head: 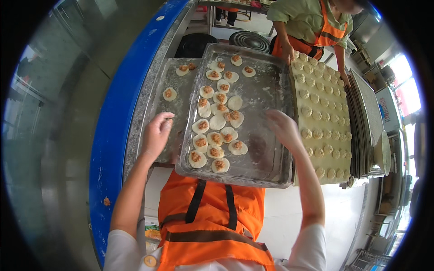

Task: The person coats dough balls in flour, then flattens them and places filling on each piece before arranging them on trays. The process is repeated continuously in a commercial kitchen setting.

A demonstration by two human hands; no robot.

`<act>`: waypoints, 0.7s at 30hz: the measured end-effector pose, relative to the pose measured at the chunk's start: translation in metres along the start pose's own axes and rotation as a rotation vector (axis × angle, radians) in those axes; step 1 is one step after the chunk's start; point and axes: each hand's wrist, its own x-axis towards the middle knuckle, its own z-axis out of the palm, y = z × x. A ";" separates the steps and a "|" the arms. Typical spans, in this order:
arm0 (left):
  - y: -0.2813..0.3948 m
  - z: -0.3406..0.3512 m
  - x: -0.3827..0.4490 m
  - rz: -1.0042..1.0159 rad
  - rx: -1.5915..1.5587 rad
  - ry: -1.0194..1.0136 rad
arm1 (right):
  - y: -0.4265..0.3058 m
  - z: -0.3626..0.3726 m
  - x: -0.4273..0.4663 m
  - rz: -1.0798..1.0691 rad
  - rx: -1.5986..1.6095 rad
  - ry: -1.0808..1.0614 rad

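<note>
A metal tray (pixel 268 91) dusted with flour lies before me, bearing several dough wrappers topped with reddish-orange filling, such as one filled wrapper (pixel 220 165) near its front edge. A bare dough wrapper (pixel 217 122) shows no filling on it. My left hand (pixel 158 130) hovers over a second tray (pixel 169 118), left of the main one. Its fingers curl towards the thumb, and whether anything sits inside is hidden. Above the right half of the main tray is my right hand (pixel 279 126), motion-blurred, its fingers apart with nothing visible in them.
On the right, a cloth-lined board (pixel 298 162) carries rows of pleated buns. A co-worker's hands (pixel 288 54) touch its far end. Beyond stands a stack of trays (pixel 361 135). A blue counter edge (pixel 112 118) runs along the left. Round dark lids (pixel 250 40) lie behind.
</note>
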 end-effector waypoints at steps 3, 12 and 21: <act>0.006 -0.008 -0.013 0.213 0.069 -0.056 | 0.021 0.073 0.081 0.115 -0.209 0.010; -0.055 -0.085 -0.074 -0.037 0.000 0.045 | 0.025 0.112 0.128 0.335 -0.468 -0.019; -0.079 -0.027 0.061 0.217 0.102 0.058 | 0.006 0.110 0.140 -0.074 -0.264 0.168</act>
